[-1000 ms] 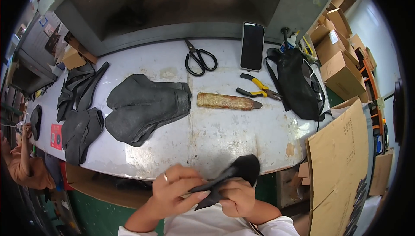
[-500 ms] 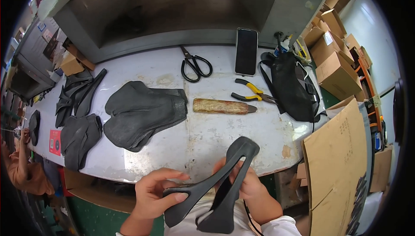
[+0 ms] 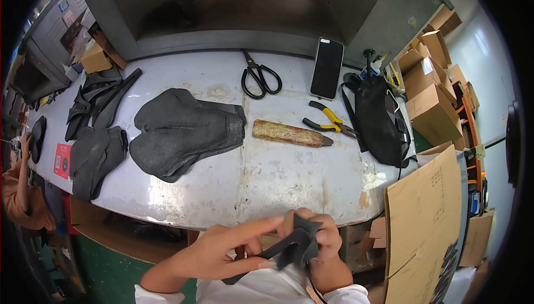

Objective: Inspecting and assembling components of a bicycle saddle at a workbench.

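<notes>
Low in front of me, at the table's near edge, I hold a black, flexible bicycle saddle cover [image 3: 300, 248] with a long cut-out. It is bunched and partly smeared by motion. My left hand [image 3: 231, 245] pinches one strip of it between thumb and fingers. The fingers of my right hand [image 3: 324, 237] are closed round its folded end. Beyond my hands lie a stack of dark grey saddle covers [image 3: 186, 134], a short-bladed tool with a taped handle [image 3: 289, 132], yellow-and-black pliers [image 3: 334, 117] and black-handled scissors [image 3: 258, 78].
More dark covers [image 3: 97, 159] lie at the left. A phone [image 3: 327, 67] leans upright near a black bag [image 3: 378, 117] at the right. A grey metal housing [image 3: 222, 42] borders the table's back. Cardboard [image 3: 425, 220] stands on the right; another person [image 3: 25, 193] sits far left.
The saddle cover has gone from spread out to bunched between my hands. My right hand has closed round its end, and my left hand has moved right. The view has shifted slightly.
</notes>
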`<state>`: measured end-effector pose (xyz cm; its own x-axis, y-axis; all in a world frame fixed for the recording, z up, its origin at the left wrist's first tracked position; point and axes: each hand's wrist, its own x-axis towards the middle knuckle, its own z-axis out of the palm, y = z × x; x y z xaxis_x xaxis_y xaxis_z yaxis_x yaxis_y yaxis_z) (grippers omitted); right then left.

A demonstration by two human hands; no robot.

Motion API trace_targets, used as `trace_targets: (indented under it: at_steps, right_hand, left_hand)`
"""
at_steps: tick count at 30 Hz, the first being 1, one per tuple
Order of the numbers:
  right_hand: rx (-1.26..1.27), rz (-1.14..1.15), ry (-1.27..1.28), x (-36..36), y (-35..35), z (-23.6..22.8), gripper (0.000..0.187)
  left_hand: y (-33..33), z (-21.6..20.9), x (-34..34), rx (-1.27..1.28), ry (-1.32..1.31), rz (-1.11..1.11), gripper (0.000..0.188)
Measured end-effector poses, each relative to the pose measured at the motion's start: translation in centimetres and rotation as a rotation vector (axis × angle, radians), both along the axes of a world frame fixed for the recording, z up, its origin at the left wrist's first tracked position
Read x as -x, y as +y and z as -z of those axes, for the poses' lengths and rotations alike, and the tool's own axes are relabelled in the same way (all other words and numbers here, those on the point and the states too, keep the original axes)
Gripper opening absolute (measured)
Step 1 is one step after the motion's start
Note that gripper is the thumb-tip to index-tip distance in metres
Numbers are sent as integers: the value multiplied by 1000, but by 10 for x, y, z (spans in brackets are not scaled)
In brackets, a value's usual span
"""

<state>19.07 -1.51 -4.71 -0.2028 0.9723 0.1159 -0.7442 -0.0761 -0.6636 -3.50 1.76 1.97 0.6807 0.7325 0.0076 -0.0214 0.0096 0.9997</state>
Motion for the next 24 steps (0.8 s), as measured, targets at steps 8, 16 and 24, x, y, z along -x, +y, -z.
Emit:
trace_targets:
  at_steps: [8, 16, 24]
  right_hand:
    - [75, -173, -291, -5, -3, -15, 19]
    - [-110, 9, -203, -3, 0, 12, 14]
    - [2, 7, -24, 9, -6, 4, 16]
  left_hand:
    - [2, -5, -1, 44, -28, 52, 48]
    - [0, -4, -1, 138, 66, 175, 45]
    - [-10, 0, -7, -243, 90, 101, 44]
